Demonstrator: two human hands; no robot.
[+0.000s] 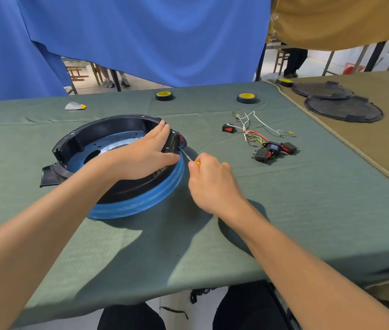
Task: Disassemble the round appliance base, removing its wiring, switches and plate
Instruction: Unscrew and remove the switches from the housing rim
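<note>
Your L hand [146,156] lies flat, fingers straight, on the round base [126,191] mid-worktop [284,222]. R hand [212,184] grips a screwdriver [185,154], tip at the base's side switch [180,139]. 4 loose switches [272,148] w/ wiring [250,129] lie to the right.

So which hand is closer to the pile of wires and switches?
Right. The right hand, holding a screwdriver, is just left of the pile of wires and switches. The left hand rests on the round base, farther left.
</note>
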